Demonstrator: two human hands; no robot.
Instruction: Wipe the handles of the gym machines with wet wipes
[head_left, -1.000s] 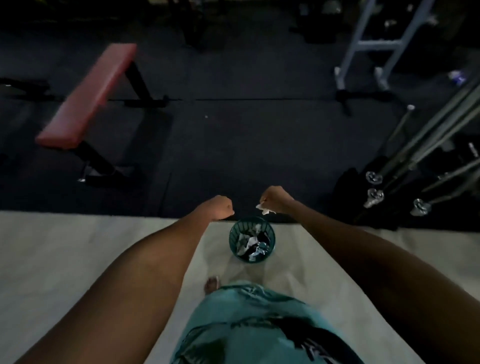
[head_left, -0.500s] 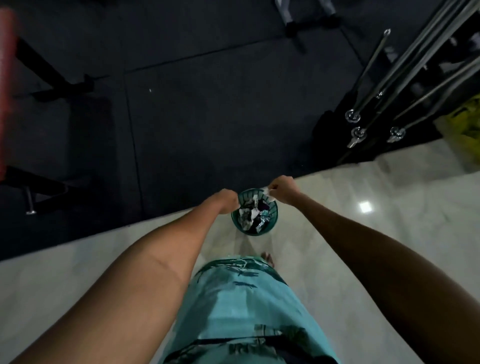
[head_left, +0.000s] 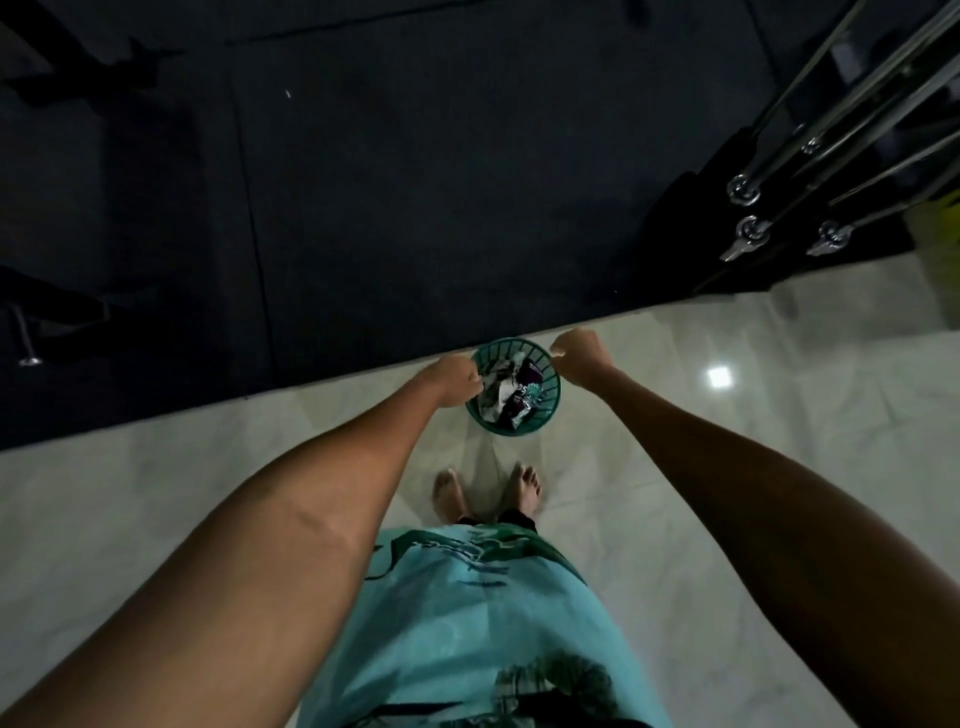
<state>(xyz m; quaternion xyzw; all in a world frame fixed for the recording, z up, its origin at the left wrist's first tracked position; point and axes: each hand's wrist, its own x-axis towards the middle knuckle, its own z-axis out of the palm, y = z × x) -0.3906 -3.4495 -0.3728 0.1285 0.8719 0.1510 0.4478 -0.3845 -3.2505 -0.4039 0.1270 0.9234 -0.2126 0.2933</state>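
Note:
A small green mesh waste basket stands on the pale tiled floor in front of my bare feet, filled with crumpled wipes and wrappers. My left hand is a curled fist over the basket's left rim, with nothing visible in it. My right hand hovers over the upper right rim, fingers curled, and a small pale scrap of wet wipe shows at its fingertips. No machine handle is in view.
Dark rubber matting begins just beyond the basket. Several steel barbells lean in a rack at the upper right, beside something yellow. A bench's metal foot shows at the left edge. Pale tiles spread around me.
My view has tipped down and closer to the basket. Both hands have come lower, onto its rim. The red bench has left the view.

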